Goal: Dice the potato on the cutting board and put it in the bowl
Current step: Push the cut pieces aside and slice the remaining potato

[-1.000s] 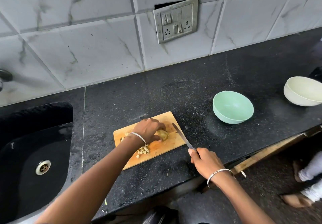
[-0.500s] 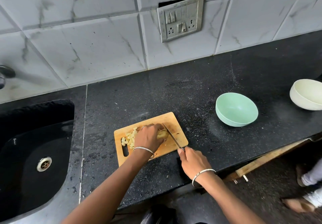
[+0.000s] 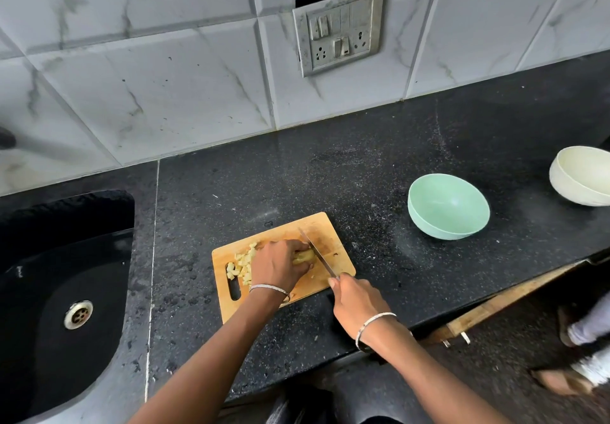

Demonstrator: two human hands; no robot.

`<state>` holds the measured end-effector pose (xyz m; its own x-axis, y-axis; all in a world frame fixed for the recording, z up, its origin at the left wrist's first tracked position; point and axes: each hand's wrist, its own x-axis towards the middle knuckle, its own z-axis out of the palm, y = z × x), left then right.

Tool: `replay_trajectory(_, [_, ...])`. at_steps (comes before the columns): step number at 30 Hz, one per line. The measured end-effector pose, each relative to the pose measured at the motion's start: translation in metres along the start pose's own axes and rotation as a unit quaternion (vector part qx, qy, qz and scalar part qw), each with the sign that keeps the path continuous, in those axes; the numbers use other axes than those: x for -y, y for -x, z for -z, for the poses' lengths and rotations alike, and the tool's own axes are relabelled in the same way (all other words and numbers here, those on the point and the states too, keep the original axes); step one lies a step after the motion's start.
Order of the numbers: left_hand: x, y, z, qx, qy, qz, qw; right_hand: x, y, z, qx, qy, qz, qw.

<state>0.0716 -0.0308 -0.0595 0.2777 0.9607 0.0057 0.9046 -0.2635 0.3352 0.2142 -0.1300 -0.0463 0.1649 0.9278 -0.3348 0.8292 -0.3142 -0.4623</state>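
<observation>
A wooden cutting board (image 3: 333, 240) lies on the black counter. My left hand (image 3: 279, 265) presses down on a yellow potato piece (image 3: 304, 256) in the board's middle. My right hand (image 3: 358, 303) grips the handle of a knife (image 3: 317, 252), whose blade rests against the right end of the potato piece. A heap of diced potato (image 3: 242, 265) sits on the board's left part, next to the handle slot. The mint green bowl (image 3: 448, 205) stands empty to the right of the board.
A cream bowl (image 3: 582, 174) stands at the far right of the counter. A black sink (image 3: 62, 291) with a metal drain lies to the left. A switch plate (image 3: 338, 29) sits on the tiled wall. Another person's feet (image 3: 574, 354) are at the lower right, on the floor.
My right hand brought the knife from beside the board onto the potato piece under my left hand. The diced heap, earlier under my wrist, now shows at the board's left.
</observation>
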Motion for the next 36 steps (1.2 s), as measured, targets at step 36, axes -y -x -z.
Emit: replay_trajectory(36, [-0.007,0.009,0.004,-0.012,0.012,0.03,0.999,-0.022,-0.017,-0.009,0.068,-0.321,-0.125,0.936])
